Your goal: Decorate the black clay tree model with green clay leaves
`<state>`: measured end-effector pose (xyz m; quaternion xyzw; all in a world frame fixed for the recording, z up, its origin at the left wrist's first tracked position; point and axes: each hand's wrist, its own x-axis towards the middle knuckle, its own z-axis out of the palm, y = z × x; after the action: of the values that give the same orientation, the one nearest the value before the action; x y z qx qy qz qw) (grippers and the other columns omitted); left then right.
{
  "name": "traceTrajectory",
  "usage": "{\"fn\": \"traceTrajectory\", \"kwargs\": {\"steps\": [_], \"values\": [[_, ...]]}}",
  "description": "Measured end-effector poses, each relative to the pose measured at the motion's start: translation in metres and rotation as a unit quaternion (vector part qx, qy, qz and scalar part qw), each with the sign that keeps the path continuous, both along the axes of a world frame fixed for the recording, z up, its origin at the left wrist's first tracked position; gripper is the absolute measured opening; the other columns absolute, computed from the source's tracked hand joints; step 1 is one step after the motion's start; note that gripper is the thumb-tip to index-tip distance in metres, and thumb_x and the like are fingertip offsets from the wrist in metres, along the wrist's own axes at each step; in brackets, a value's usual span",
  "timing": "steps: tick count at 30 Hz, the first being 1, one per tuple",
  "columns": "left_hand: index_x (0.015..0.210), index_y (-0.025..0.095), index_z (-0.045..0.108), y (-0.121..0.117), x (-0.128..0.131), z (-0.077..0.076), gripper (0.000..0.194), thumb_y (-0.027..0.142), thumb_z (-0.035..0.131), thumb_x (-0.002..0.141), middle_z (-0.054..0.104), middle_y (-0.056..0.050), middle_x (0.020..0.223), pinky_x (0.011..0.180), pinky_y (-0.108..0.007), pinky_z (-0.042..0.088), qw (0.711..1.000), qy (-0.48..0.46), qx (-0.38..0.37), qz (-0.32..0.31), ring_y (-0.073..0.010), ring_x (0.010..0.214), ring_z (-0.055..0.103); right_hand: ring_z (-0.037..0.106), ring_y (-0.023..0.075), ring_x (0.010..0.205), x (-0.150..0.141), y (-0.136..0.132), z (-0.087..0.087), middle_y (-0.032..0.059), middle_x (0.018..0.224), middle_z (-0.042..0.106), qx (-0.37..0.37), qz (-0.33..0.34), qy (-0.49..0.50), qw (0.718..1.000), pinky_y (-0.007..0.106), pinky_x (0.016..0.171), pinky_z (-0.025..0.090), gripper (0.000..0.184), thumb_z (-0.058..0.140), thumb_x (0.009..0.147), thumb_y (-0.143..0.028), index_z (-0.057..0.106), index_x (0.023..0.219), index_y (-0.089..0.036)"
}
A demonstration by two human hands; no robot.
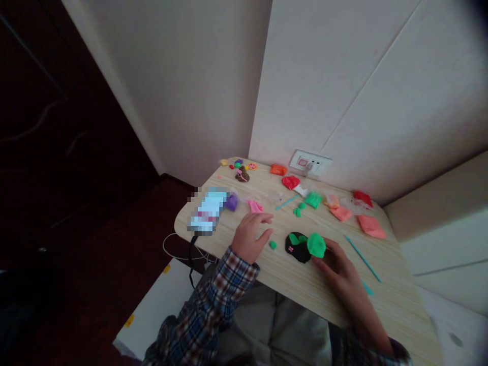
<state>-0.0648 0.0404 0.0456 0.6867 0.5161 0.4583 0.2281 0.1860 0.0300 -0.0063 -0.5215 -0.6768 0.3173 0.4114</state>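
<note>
Between the thumb and fingers of my right hand (337,269) is a flattened green clay piece (316,245), at the right edge of a black clay shape (299,252). That black shape lies on the table and bears green leaf-like pieces (297,239) and a small pink bow-like mark (291,249). My left hand (251,237) is to the left, fingers apart and holding nothing. A small green clay lump (273,245) lies just right of it. Farther back are some small green clay bits (298,209) and an opened green clay packet (313,199).
A lit phone (209,211) with a cable is at the table's left edge, by a purple packet (231,202). Blue tools (362,257) lie to the right. Red (291,182) and orange packets (371,226) line the back, near a wall socket (310,161). A brown clay figure (242,175) stands far left.
</note>
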Motion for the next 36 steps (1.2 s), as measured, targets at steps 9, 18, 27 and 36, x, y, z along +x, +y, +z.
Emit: {"fn": "traceTrajectory", "kwargs": {"steps": [9, 18, 27, 36], "values": [[0.091, 0.016, 0.067, 0.029, 0.034, -0.016, 0.012, 0.015, 0.064, 0.079, 0.070, -0.003, 0.091, 0.085, -0.030, 0.045, 0.987, 0.048, -0.060, -0.141, -0.0162, 0.087, 0.058, 0.052, 0.0258, 0.109, 0.001, 0.002, 0.000, 0.0058, 0.116, 0.056, -0.029, 0.007, 0.007, 1.000, 0.048, 0.101, 0.036, 0.040, 0.063, 0.076, -0.043, 0.053, 0.112, -0.029], [0.093, 0.017, 0.068, 0.034, 0.036, -0.023, 0.015, 0.018, 0.064, 0.079, 0.062, -0.004, 0.094, 0.090, -0.033, 0.043, 0.987, 0.087, -0.046, -0.129, -0.0185, 0.096, 0.054, 0.051, 0.0261, 0.110, -0.004, 0.001, 0.007, 0.0058, 0.116, 0.056, -0.019, -0.002, -0.005, 1.000, 0.048, 0.102, 0.035, 0.034, 0.062, 0.078, -0.041, 0.055, 0.108, -0.028], [0.083, 0.015, 0.065, 0.034, 0.039, -0.023, 0.012, 0.018, 0.070, 0.073, 0.059, -0.004, 0.090, 0.088, -0.034, 0.044, 0.988, 0.063, -0.063, -0.123, -0.0196, 0.094, 0.053, 0.050, 0.0256, 0.112, -0.004, 0.001, 0.011, 0.0045, 0.118, 0.056, -0.028, -0.012, -0.019, 0.999, 0.047, 0.103, 0.034, 0.032, 0.061, 0.079, -0.038, 0.056, 0.109, -0.030], [0.083, 0.018, 0.064, 0.036, 0.044, -0.028, 0.015, 0.017, 0.071, 0.070, 0.056, -0.004, 0.094, 0.089, -0.036, 0.043, 0.986, 0.079, -0.062, -0.133, -0.0214, 0.099, 0.049, 0.049, 0.0268, 0.114, -0.005, 0.002, 0.015, 0.0042, 0.120, 0.055, -0.056, -0.016, -0.025, 0.998, 0.050, 0.103, 0.035, 0.034, 0.060, 0.080, -0.039, 0.057, 0.112, -0.032]]}}
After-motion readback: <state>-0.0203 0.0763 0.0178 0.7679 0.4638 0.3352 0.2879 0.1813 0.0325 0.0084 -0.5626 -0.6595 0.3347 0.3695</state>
